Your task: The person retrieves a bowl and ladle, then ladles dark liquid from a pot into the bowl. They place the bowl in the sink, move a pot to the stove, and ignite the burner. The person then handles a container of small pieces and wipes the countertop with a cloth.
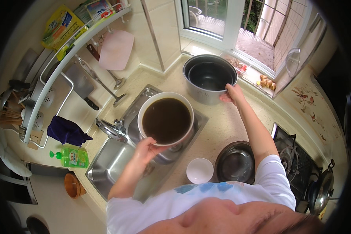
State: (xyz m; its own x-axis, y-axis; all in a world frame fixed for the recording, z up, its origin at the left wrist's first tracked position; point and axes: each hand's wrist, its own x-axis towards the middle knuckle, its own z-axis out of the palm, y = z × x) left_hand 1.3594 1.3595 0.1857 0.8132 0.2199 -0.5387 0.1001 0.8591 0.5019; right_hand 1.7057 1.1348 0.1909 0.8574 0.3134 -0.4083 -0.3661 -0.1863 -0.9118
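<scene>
My left hand [148,151] grips the near rim of a large white bowl [139,117] over the double-basin steel sink [112,162]. Dark brown liquid [166,120] fills much of that bowl. My right hand [232,95] pinches the rim of a deep grey metal pot [206,96] with a dark interior, at the back of the counter near the window. Whether the pot rests on the counter or is slightly raised, I cannot tell. Close to my body are a small white bowl [199,171] and a dark round pan [235,163].
A chrome faucet [112,130] reaches over the sink. Green dish soap [74,157] stands at left, below a hanging purple cloth [65,131]. A cleaver [80,83] and ladles hang on the wall. At right is a gas stove [294,163]; ginger [267,82] lies on the windowsill.
</scene>
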